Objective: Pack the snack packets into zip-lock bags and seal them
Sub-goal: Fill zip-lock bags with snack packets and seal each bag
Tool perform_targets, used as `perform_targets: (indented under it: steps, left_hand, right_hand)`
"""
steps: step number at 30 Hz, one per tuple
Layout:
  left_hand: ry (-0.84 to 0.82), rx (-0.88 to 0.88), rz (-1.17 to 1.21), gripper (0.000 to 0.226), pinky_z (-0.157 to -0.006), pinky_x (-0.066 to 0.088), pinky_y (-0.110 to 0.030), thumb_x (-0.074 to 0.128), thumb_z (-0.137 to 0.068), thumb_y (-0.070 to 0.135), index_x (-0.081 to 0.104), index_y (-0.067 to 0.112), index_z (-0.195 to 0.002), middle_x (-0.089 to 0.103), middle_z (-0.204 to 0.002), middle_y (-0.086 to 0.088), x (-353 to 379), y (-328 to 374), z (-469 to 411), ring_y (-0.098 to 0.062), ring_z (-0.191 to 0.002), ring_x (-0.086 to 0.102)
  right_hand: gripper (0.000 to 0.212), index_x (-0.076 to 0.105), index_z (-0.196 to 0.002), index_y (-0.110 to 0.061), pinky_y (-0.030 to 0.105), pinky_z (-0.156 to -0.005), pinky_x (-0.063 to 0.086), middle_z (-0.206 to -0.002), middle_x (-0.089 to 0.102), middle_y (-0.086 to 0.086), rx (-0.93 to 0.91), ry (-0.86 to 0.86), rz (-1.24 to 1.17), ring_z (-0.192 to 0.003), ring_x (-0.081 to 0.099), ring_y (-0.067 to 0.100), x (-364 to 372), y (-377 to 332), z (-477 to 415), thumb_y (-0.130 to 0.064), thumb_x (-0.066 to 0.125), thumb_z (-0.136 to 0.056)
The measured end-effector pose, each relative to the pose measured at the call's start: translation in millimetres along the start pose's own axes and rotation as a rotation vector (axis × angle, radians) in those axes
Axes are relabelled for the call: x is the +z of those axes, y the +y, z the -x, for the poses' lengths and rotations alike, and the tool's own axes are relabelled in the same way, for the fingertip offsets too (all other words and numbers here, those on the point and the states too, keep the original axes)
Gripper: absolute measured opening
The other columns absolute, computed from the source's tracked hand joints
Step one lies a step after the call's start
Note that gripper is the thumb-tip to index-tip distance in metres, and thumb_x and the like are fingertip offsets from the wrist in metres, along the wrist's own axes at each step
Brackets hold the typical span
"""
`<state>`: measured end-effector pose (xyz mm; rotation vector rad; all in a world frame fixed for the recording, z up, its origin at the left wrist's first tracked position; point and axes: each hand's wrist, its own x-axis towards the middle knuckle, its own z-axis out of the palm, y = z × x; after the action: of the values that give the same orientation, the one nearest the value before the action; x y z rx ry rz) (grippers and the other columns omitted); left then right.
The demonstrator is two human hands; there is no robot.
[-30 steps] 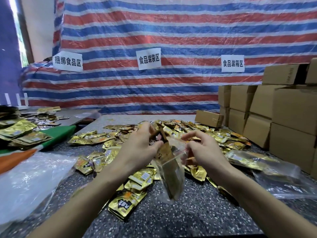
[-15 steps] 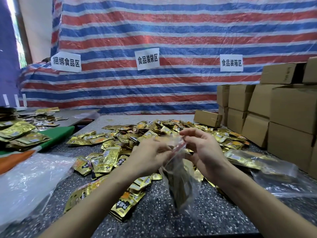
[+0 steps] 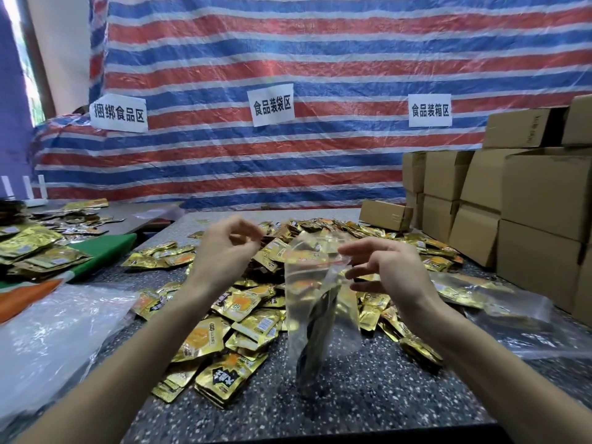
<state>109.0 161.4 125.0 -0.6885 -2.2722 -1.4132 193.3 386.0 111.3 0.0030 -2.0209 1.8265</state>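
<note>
A big heap of gold snack packets (image 3: pixel 243 312) covers the speckled table (image 3: pixel 368 389). In front of me a clear zip-lock bag (image 3: pixel 307 283) hangs upright with dark packets (image 3: pixel 315 344) in its lower half. My right hand (image 3: pixel 387 274) pinches the bag's top edge near the red zip strip, between thumb and fingers. My left hand (image 3: pixel 224 248) is raised to the left of the bag, apart from it. Its fingers are loosely curled and nothing shows in them.
Stacked cardboard boxes (image 3: pixel 538 203) line the right side, with a small box (image 3: pixel 384 214) behind the heap. A filled clear bag (image 3: pixel 474 290) lies at the right, and empty clear plastic bags (image 3: pixel 54 331) at the near left. More packets (image 3: pixel 35 248) sit by a green cloth (image 3: pixel 105 251).
The packets have slid down inside the bag. My left hand let go of the bag's mouth and lifted up and to the left. My right hand keeps hold of the top.
</note>
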Motion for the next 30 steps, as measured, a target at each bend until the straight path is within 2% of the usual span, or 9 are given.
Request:
perform_targets:
  steps: [4,7,11,13,16,18,21,25,30]
  left_hand:
    - [-0.497,-0.233,-0.564,0.013,-0.072,0.057,-0.025,0.075,-0.085,0.023,0.062,0.022,-0.081,0.067,-0.084,0.006,-1,-35,31,-0.008,-0.079,0.065]
    - [-0.691,-0.407,-0.828,0.041,-0.065,0.049,-0.025,0.067,-0.084,0.057,0.053,0.019,-0.088,0.057,-0.084,0.009,16,-61,67,-0.005,-0.073,0.054]
    - [-0.589,-0.443,-0.884,0.074,-0.097,0.048,-0.036,0.059,-0.085,0.067,0.036,0.018,-0.136,0.042,-0.136,-0.007,34,-91,97,-0.023,-0.119,0.048]
    - [-0.567,-0.442,-0.888,0.073,-0.103,0.045,-0.042,0.061,-0.085,0.064,0.034,0.018,-0.135,0.04,-0.14,-0.009,34,-92,97,-0.03,-0.128,0.041]
    - [-0.552,-0.426,-0.889,0.046,-0.073,0.046,-0.033,0.067,-0.082,0.056,0.038,0.025,-0.098,0.053,-0.098,0.005,28,-85,91,-0.022,-0.102,0.05]
    - [-0.519,-0.433,-0.899,0.044,-0.057,0.036,-0.028,0.064,-0.078,0.059,0.038,0.025,-0.091,0.049,-0.082,0.01,25,-82,86,-0.013,-0.08,0.05]
    - [-0.508,-0.494,-0.732,0.037,-0.051,0.034,-0.023,0.056,-0.088,0.056,0.046,0.021,-0.09,0.054,-0.081,0.009,16,-79,76,-0.005,-0.066,0.048]
    - [-0.465,-0.699,-0.228,0.014,-0.054,0.058,-0.027,0.055,-0.097,0.023,0.058,0.01,-0.101,0.068,-0.092,-0.01,-14,-61,57,-0.017,-0.065,0.071]
    - [-0.173,-0.5,0.027,0.009,-0.051,0.058,-0.031,0.06,-0.093,0.006,0.064,0.009,-0.1,0.068,-0.094,-0.019,-64,-21,36,-0.022,-0.06,0.072]
  right_hand:
    - [0.035,0.076,-0.095,-0.018,0.021,-0.064,0.055,-0.089,0.078,-0.002,-0.09,-0.026,0.154,-0.082,0.072,0.01,2,6,1,0.01,0.056,-0.087]
    - [0.027,0.078,-0.091,-0.021,0.026,-0.068,0.057,-0.088,0.078,-0.002,-0.129,-0.003,0.164,-0.082,0.073,0.013,9,10,-2,0.003,0.067,-0.088]
    - [0.025,0.078,-0.088,-0.024,0.033,-0.073,0.06,-0.089,0.078,-0.004,-0.14,0.007,0.185,-0.084,0.074,0.016,15,13,-5,-0.001,0.068,-0.089]
    - [0.025,0.078,-0.087,-0.024,0.035,-0.074,0.061,-0.089,0.078,-0.004,-0.144,0.004,0.19,-0.084,0.074,0.017,16,12,-4,-0.002,0.067,-0.09]
    - [0.027,0.078,-0.083,-0.024,0.034,-0.074,0.06,-0.088,0.078,-0.003,-0.146,-0.001,0.175,-0.085,0.074,0.017,16,10,-3,0.0,0.067,-0.089]
    - [0.03,0.078,-0.078,-0.025,0.032,-0.074,0.059,-0.086,0.077,-0.002,-0.152,-0.008,0.177,-0.085,0.073,0.017,16,9,-2,0.001,0.068,-0.088]
    - [0.029,0.077,-0.077,-0.024,0.024,-0.068,0.055,-0.085,0.077,-0.002,-0.175,-0.021,0.198,-0.082,0.072,0.011,14,8,0,0.003,0.069,-0.086]
    - [0.026,0.076,-0.079,-0.022,0.019,-0.062,0.053,-0.083,0.077,-0.004,-0.168,-0.033,0.201,-0.077,0.071,0.006,13,6,0,0.002,0.07,-0.086]
    - [0.028,0.076,-0.078,-0.023,0.022,-0.065,0.053,-0.083,0.077,-0.002,-0.188,-0.06,0.224,-0.079,0.072,0.009,16,5,2,0.003,0.069,-0.085]
